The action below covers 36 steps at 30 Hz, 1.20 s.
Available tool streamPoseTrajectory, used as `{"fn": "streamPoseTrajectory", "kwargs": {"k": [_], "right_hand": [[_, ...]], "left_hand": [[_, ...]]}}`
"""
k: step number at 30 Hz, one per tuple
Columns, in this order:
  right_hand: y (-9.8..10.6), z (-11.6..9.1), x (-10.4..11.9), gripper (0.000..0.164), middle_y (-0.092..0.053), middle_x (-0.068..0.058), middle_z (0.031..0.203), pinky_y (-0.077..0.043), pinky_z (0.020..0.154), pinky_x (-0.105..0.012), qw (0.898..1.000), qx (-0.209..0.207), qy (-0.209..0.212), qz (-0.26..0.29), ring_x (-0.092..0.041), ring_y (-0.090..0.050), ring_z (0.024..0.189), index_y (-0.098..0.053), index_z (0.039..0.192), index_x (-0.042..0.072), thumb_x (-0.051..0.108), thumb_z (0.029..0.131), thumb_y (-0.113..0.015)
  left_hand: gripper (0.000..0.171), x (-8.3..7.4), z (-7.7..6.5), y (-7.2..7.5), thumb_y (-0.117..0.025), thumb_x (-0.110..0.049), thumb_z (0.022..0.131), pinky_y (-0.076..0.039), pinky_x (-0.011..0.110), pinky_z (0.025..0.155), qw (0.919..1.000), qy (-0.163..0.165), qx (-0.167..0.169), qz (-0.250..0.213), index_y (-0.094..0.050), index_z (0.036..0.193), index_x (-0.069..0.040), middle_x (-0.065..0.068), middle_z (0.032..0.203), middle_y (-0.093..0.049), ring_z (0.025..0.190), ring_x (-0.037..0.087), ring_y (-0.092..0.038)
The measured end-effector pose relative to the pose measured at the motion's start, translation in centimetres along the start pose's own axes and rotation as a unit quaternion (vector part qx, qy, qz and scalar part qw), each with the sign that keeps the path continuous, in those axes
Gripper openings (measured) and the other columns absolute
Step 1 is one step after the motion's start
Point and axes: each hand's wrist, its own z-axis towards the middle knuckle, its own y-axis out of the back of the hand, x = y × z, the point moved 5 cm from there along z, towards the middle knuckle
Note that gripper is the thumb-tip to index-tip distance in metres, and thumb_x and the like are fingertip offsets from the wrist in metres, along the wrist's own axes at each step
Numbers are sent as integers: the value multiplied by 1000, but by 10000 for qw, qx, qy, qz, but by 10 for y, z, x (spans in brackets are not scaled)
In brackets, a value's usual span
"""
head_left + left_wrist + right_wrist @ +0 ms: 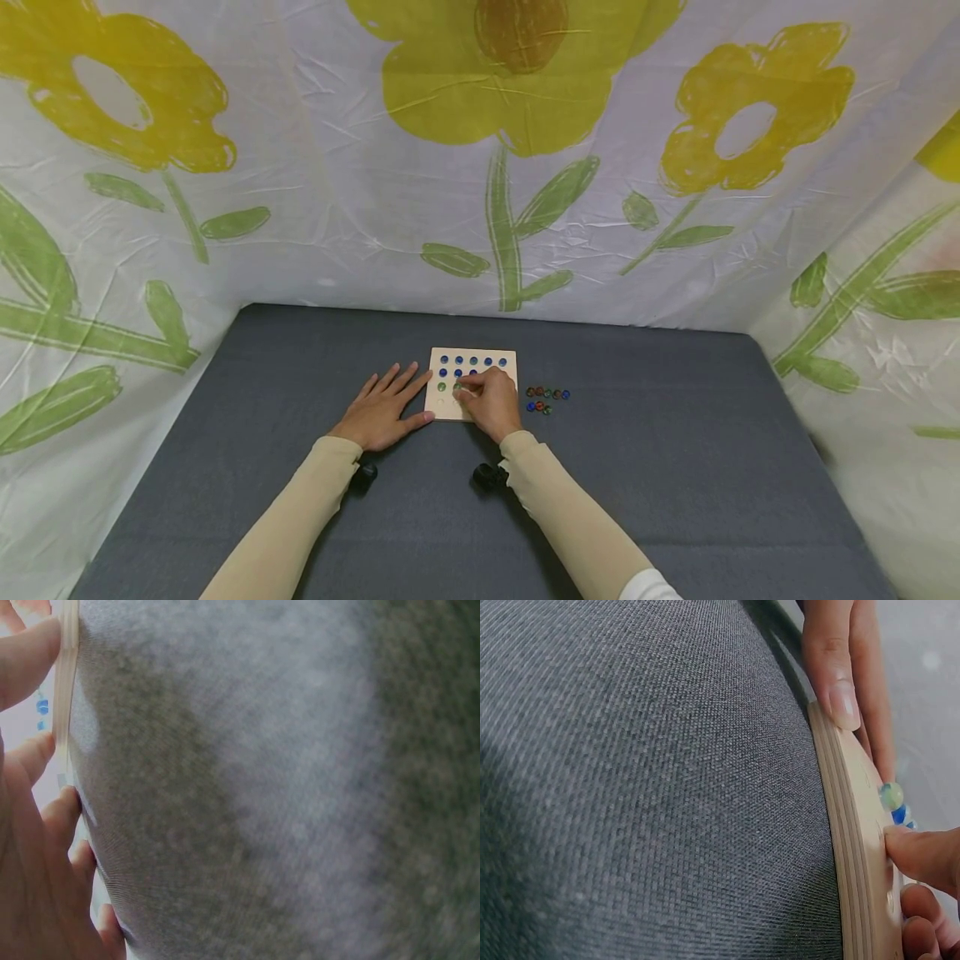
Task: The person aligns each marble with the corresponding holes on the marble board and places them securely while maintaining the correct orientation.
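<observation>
A pale wooden board [442, 412] with rows of shallow round hollows lies on the table. Blue marbles [444, 360] fill its back rows, and a green marble [442, 387] sits at the left of the third row. My left hand [378, 414] lies spread on the table, its thumb and index fingertip touching the board's left side. Over the board, my right hand [492, 404] pinches another green marble [457, 387] at the third row's second hollow. That hand hides the board's right part. In the right wrist view its thumb [922, 853] is low over the board's face.
To the right of the board lie several loose marbles [547, 393] in two short rows, mixed red, green and blue. Dark grey cloth [637, 483] covers the table. A white curtain with yellow flowers [337, 208] hangs along the back and sides.
</observation>
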Motion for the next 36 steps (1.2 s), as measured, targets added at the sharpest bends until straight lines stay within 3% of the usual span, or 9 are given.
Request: {"fn": "streamPoseTrajectory", "kwargs": {"k": [21,30,36], "right_hand": [[-2,1,-3,15,-62,-5,86,-49,66,-33,9995,101,-276,82,-19,-58,78,-82,102,5,10,87,-82],[2,-1,-3,19,-65,-7,86,-49,67,-32,9998,153,-34,132,-19,-59,77,-81,105,5,11,87,-82],[9,-4,-4,21,-63,-5,87,-52,69,-34,9994,214,-69,279,-19,-60,78,-81,107,6,14,88,-82]], "left_hand": [[77,-3,-2,3,-50,-59,101,-6,61,122,9999,84,75,67,-26,163,-21,11,167,-21,154,39,-12],[79,4,2,-6,-48,-64,100,-4,59,123,10000,45,-16,-4,-26,163,-23,9,168,-21,155,37,-11],[79,4,2,-4,-47,-65,100,-5,60,123,10000,54,-33,-10,-26,163,-23,9,167,-22,154,37,-12]]}}
